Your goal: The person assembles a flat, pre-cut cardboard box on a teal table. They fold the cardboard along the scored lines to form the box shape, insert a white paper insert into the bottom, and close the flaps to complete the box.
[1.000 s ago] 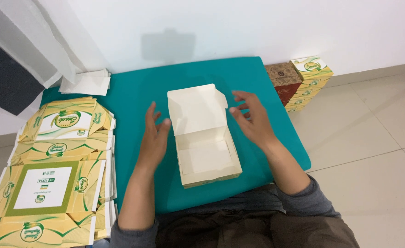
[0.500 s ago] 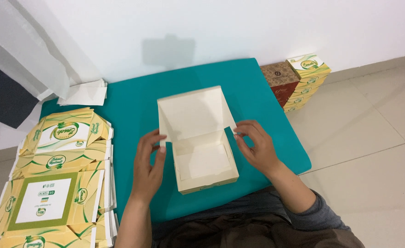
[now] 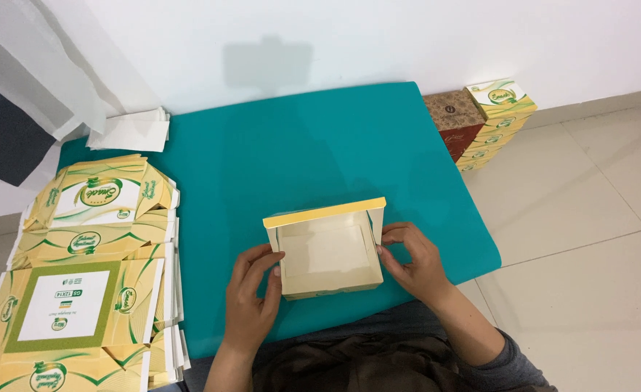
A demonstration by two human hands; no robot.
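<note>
Teal bench [image 3: 277,160] by a white wall, with a half-made paper box in the middle.

Seen from the head camera, the cream box [image 3: 329,255] sits on the near part of the bench, right in front of the person. Its floor and side walls already stand up, and the lid with a yellow edge is tipped up at the back, not closed. The left hand [image 3: 251,297] curls against the box's left wall, and the right hand [image 3: 415,261] pinches the right wall with its fingers close together. A big pile of flat yellow and green boxes [image 3: 80,268] lies just left of the bench, not folded yet. A small stack of finished boxes [image 3: 484,120] stands at the far right corner, on the floor. White paper sheets [image 3: 128,131] lie at the far left.
</note>
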